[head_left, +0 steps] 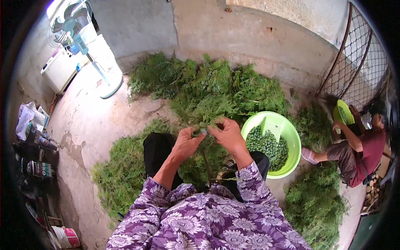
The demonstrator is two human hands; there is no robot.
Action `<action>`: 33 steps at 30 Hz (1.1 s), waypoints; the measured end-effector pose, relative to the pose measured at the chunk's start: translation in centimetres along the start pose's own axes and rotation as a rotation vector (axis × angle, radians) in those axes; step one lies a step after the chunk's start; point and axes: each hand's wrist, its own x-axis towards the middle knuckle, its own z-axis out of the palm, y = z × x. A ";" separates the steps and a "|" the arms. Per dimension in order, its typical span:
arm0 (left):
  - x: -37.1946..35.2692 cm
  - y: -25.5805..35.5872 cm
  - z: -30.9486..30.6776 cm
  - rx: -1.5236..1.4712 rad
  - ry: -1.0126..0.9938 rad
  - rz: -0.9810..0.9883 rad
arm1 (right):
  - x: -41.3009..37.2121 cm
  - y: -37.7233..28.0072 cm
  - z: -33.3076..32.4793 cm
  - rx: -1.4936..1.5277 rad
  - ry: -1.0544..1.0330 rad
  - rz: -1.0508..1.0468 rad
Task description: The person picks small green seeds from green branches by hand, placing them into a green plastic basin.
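Above the lap, both hands meet over a sprig (204,126) of feathery green. The left hand (186,143) has its grip pinched on the sprig from the left, and the right hand (227,134) has its grip clenched on it from the right, fingertips nearly touching; the stem hangs down between the wrists. Purple flowered sleeves (208,216) cover both arms, and dark trousers (156,152) show under them. Just right of the right hand stands a bowl (296,146), lime green, on the floor (83,121), about half full of small round green berries (266,146), with a pale scoop (273,127) leaning inside against its far wall. Cut greens (216,87) lie heaped ahead of the hands, against the wall (250,37), and more spread on both sides of the legs. Far left stands a fan (71,21) on a round base, with a white box (62,68) behind it. At the right edge, beside a wire gate (362,62), another person (366,150) in a red shirt sits on the floor and holds a second green bowl (341,110), well apart from the sprig.
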 end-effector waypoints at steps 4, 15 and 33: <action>0.4 0.1 -0.1 0.045 0.072 -0.010 | -0.9 -1.1 -0.1 0.397 -0.140 0.329; 0.4 0.5 -0.9 0.165 0.196 -0.107 | -1.4 -0.6 0.1 0.728 -0.129 0.403; 0.0 0.7 -0.4 0.417 0.212 0.285 | -1.7 0.5 0.7 0.377 -0.226 0.318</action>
